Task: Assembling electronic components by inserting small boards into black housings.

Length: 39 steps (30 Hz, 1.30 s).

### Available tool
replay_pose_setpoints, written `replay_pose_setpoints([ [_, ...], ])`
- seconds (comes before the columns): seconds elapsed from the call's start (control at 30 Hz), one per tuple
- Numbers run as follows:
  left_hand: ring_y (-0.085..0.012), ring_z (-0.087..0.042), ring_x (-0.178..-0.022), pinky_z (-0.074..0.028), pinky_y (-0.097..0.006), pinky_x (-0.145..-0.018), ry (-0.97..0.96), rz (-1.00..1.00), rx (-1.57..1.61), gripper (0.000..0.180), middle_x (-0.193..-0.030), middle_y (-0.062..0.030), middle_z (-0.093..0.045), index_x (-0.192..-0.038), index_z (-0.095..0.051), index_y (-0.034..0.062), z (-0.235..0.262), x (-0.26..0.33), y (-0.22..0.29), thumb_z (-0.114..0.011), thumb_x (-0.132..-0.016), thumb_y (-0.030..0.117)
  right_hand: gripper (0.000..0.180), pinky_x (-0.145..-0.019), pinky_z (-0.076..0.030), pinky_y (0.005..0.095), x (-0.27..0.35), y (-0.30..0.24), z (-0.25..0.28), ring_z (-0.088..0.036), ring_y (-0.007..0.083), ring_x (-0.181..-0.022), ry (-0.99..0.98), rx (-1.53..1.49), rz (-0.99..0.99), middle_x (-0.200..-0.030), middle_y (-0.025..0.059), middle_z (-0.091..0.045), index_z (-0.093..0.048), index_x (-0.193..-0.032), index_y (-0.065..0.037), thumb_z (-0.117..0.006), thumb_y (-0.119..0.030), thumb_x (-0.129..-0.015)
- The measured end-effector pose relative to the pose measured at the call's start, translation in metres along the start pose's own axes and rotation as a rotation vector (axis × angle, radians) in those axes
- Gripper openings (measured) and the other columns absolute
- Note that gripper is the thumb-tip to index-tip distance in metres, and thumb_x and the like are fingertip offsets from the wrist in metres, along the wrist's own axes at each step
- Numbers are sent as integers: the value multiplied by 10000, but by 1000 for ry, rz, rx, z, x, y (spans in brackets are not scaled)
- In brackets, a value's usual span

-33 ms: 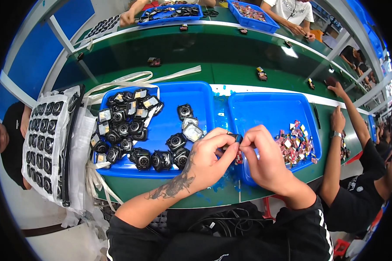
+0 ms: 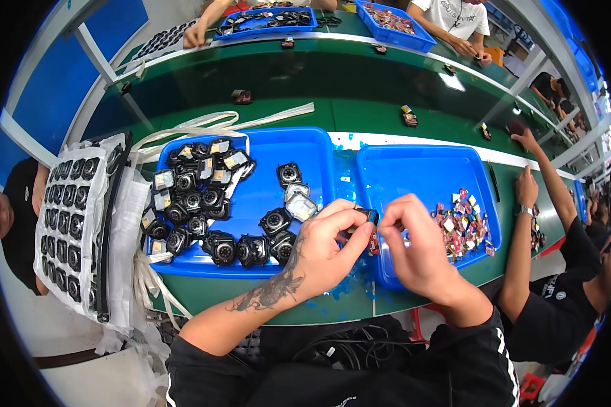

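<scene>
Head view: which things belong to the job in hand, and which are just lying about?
Seemingly in the job:
left hand, holding a small dark piece
right hand, beside it
left blue tray with black watch-like pieces
right blue tray with small mixed parts

Seemingly just lying about:
white straps
black cables

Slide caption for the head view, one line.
Bare left hand holds a small dark piece, bare right hand close by, above two rectangular blue plastic trays.

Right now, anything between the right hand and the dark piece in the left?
Nothing visible: the right hand is just right of the small dark piece in the left hand, with a narrow open gap between.
</scene>
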<state>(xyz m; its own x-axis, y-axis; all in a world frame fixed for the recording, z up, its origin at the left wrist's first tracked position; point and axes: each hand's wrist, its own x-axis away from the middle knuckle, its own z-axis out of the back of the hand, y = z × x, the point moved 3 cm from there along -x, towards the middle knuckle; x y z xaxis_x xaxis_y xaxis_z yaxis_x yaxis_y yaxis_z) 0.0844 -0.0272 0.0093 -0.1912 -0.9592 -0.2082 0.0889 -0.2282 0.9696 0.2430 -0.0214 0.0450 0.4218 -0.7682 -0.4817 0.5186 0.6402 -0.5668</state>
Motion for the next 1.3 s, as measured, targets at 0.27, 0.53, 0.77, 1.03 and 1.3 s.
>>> replay_pose_setpoints([
  [0.27, -172, -640, -795, -507, -272, -695, -28, -152, -126, 74, -944, -114, -641, -921, -668, -39, -2, 0, 0, -632, -868, -2, 140, -596, -463, 294, -12, 18, 4, -567, 175, -679, -105, -249, -135, -855, 88, -568, -570, -936, -7, -668, 11, -839],
  [0.53, -184, -661, -752, -523, -285, -656, -28, -7, -37, 99, -916, -111, -608, -898, -638, -44, -1, -1, -10, -635, -891, 55, 143, -594, -472, 389, -1, -5, -3, -581, 320, -699, -11, 117, 202, -815, 133, -561, -543, -892, -8, -646, 39, -804],
  [0.77, -107, -613, -769, -500, -224, -694, 68, -31, 102, 108, -912, -75, -600, -934, -661, -60, 13, -10, -13, -653, -895, 40, 120, -595, -493, 363, 2, 21, 11, -626, 260, -665, -315, -2, -207, -821, 126, -645, -650, -930, -7, -693, -28, -820],
  [1.03, -105, -620, -910, -514, -236, -783, -225, 124, 538, 138, -988, -66, -629, -1018, -666, -68, 6, -6, -10, -617, -929, 25, 239, -730, -475, 239, -14, 27, 5, -586, 121, -858, -185, -559, -196, -996, 74, -611, -674, -1047, 3, -683, 28, -810],
  [1.3, -142, -652, -895, -547, -253, -821, 79, 156, 603, 206, -1044, -96, -642, -1110, -594, -68, 13, -10, -16, -595, -906, -43, 125, -810, -520, 296, 6, 30, 27, -632, 164, -899, 127, -868, -212, -954, 117, -648, -558, -945, 26, -632, 72, -855],
])
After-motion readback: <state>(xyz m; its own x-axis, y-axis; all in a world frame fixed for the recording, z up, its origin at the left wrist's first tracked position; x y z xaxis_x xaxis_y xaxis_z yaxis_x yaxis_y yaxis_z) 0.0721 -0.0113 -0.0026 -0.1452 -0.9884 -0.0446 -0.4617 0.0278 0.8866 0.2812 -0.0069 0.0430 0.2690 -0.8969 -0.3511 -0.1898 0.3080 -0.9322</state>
